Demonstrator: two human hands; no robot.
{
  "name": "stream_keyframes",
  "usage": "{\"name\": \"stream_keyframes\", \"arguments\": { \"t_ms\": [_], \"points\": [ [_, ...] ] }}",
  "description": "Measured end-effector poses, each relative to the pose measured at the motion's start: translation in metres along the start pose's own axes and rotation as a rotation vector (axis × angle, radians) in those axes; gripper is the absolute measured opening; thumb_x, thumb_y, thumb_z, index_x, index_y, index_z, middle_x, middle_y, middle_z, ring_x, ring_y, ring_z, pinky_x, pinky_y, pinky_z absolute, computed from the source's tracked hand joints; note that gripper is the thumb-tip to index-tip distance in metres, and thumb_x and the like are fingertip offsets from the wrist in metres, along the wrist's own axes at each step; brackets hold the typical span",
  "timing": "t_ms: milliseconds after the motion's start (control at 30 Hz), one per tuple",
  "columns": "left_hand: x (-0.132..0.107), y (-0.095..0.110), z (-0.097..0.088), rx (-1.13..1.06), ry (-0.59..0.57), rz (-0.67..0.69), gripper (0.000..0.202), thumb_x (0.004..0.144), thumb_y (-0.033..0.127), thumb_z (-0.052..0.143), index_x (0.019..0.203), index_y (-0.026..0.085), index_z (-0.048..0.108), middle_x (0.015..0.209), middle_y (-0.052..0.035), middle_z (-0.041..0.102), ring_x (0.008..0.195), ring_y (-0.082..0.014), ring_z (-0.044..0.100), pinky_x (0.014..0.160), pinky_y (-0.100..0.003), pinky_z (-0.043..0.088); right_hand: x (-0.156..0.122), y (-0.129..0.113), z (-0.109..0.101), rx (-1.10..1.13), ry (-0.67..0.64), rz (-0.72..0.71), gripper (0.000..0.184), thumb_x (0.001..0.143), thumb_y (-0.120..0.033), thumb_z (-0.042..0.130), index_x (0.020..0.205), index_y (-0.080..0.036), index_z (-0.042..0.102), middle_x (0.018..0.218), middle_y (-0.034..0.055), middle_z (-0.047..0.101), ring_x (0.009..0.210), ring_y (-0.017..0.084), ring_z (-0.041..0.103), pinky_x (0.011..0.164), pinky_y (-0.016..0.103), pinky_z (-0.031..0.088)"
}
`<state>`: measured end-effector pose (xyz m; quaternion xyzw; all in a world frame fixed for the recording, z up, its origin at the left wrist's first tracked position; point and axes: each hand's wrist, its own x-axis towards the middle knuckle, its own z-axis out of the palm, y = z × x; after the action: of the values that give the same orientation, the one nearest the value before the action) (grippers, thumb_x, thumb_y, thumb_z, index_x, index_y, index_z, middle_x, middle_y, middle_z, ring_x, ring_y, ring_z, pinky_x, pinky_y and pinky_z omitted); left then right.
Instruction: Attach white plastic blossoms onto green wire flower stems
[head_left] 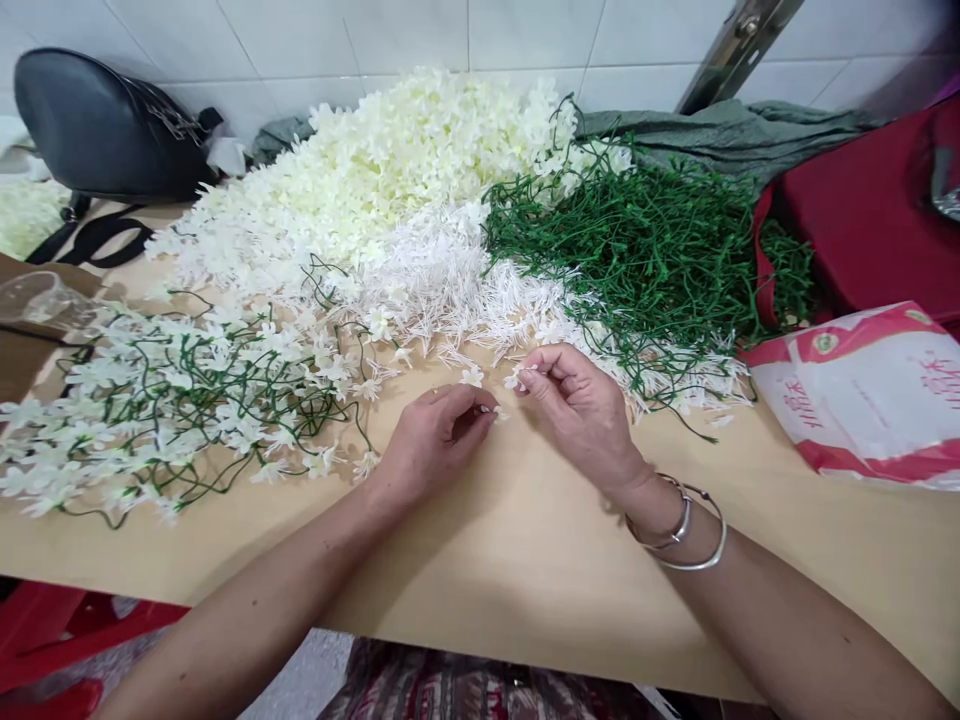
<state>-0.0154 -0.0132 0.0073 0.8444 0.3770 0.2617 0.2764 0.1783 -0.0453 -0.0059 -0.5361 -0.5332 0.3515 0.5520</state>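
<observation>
My left hand (pixel 442 437) is closed in a pinch over the table, with a small white piece (pixel 500 412), maybe a petal or stamen, at its fingertips. Just to the right, my right hand (pixel 574 405) pinches a small white artificial flower (pixel 514 378) between thumb and forefinger. Another white blossom (pixel 472 375) lies just beyond my left fingers. Behind both hands spreads a heap of thin white stamen pieces (pixel 442 285). Green plastic stems (pixel 637 250) are piled to the right of it. Cream-white petals (pixel 420 140) form a tall mound at the back.
White flowers on green stems (pixel 225 390) lie spread at the left. A black bag (pixel 112 125) stands at the back left, near a clear plastic cup (pixel 37 300). At the right are a pink-and-white package (pixel 870 395) and a dark red bag (pixel 862 210). A tiled wall (pixel 412 35) closes the back.
</observation>
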Motion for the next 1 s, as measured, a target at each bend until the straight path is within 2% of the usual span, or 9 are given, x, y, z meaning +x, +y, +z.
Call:
{"name": "stream_keyframes", "arguments": {
  "t_ms": [133, 233, 300, 400, 467, 600, 700, 867, 1000],
  "points": [
    [-0.006, 0.002, -0.003, 0.132, -0.020, 0.074, 0.016, 0.099, 0.015, 0.056, 0.103, 0.019, 0.071, 0.103, -0.0066, 0.077, 0.092, -0.0196, 0.073, 0.085, -0.033, 0.058, 0.002, 0.008, 0.002, 0.032, 0.069, -0.008, 0.009, 0.095, -0.034, 0.065, 0.091, -0.026, 0.064, 0.078, -0.0021, 0.068, 0.073, 0.017, 0.065, 0.073, 0.032, 0.054],
    [-0.007, 0.015, -0.016, 0.207, -0.051, 0.121, 0.023, 0.099, 0.014, 0.056, 0.120, 0.019, 0.067, 0.128, -0.0116, 0.071, 0.109, -0.0229, 0.073, 0.093, -0.037, 0.059, 0.003, 0.011, 0.003, 0.075, 0.145, -0.001, 0.012, 0.095, -0.035, 0.067, 0.091, -0.025, 0.062, 0.078, -0.0019, 0.067, 0.074, 0.017, 0.065, 0.074, 0.032, 0.055],
    [-0.001, 0.025, -0.028, 0.252, -0.049, 0.146, 0.026, 0.101, 0.016, 0.056, 0.125, 0.019, 0.063, 0.132, -0.0126, 0.069, 0.111, -0.0231, 0.072, 0.092, -0.035, 0.059, 0.003, 0.011, 0.003, 0.101, 0.170, 0.002, 0.013, 0.094, -0.035, 0.068, 0.091, -0.024, 0.062, 0.078, -0.0018, 0.067, 0.074, 0.017, 0.065, 0.074, 0.032, 0.054],
    [0.031, 0.029, -0.040, 0.333, -0.028, 0.170, 0.024, 0.103, 0.022, 0.054, 0.125, 0.019, 0.064, 0.124, -0.0109, 0.071, 0.103, -0.0222, 0.072, 0.089, -0.033, 0.057, 0.003, 0.012, 0.003, 0.129, 0.157, -0.001, 0.013, 0.095, -0.036, 0.068, 0.091, -0.024, 0.063, 0.078, -0.0022, 0.066, 0.074, 0.016, 0.063, 0.073, 0.031, 0.052],
    [0.064, 0.021, -0.041, 0.401, 0.037, 0.150, 0.024, 0.101, 0.021, 0.056, 0.122, 0.017, 0.066, 0.121, -0.0117, 0.071, 0.100, -0.0236, 0.071, 0.090, -0.035, 0.055, 0.002, 0.015, 0.003, 0.119, 0.139, -0.004, 0.015, 0.095, -0.037, 0.068, 0.091, -0.024, 0.063, 0.078, -0.0022, 0.065, 0.073, 0.016, 0.061, 0.072, 0.031, 0.050],
    [0.139, -0.004, -0.030, 0.438, 0.108, 0.137, 0.030, 0.092, 0.014, 0.062, 0.121, 0.013, 0.068, 0.116, -0.0149, 0.068, 0.099, -0.0272, 0.066, 0.087, -0.038, 0.052, 0.003, 0.022, 0.004, 0.067, 0.118, -0.016, 0.019, 0.096, -0.041, 0.068, 0.092, -0.023, 0.063, 0.079, -0.0016, 0.065, 0.073, 0.016, 0.059, 0.072, 0.031, 0.048],
    [0.179, -0.005, -0.022, 0.485, 0.039, 0.208, 0.039, 0.093, 0.013, 0.063, 0.131, 0.018, 0.067, 0.127, -0.0133, 0.064, 0.110, -0.0281, 0.064, 0.089, -0.037, 0.051, 0.003, 0.024, 0.004, 0.042, 0.092, -0.022, 0.021, 0.097, -0.042, 0.066, 0.093, -0.022, 0.062, 0.080, -0.0015, 0.063, 0.073, 0.016, 0.058, 0.072, 0.031, 0.047],
    [0.201, 0.012, -0.021, 0.684, -0.138, 0.226, 0.023, 0.099, 0.014, 0.058, 0.112, 0.017, 0.076, 0.116, -0.0119, 0.069, 0.111, -0.0274, 0.065, 0.086, -0.036, 0.049, 0.000, 0.022, 0.007, 0.040, 0.031, -0.039, 0.016, 0.099, -0.038, 0.063, 0.095, -0.023, 0.063, 0.082, 0.0000, 0.064, 0.077, 0.017, 0.060, 0.074, 0.031, 0.048],
    [0.201, 0.013, -0.033, 0.568, -0.025, 0.213, 0.019, 0.099, 0.014, 0.057, 0.106, 0.015, 0.074, 0.110, -0.0129, 0.071, 0.100, -0.0252, 0.067, 0.082, -0.036, 0.047, -0.002, 0.021, 0.006, 0.026, 0.041, -0.073, 0.014, 0.100, -0.037, 0.063, 0.098, -0.024, 0.064, 0.085, 0.0009, 0.066, 0.079, 0.018, 0.062, 0.077, 0.032, 0.050]
  ]
}}
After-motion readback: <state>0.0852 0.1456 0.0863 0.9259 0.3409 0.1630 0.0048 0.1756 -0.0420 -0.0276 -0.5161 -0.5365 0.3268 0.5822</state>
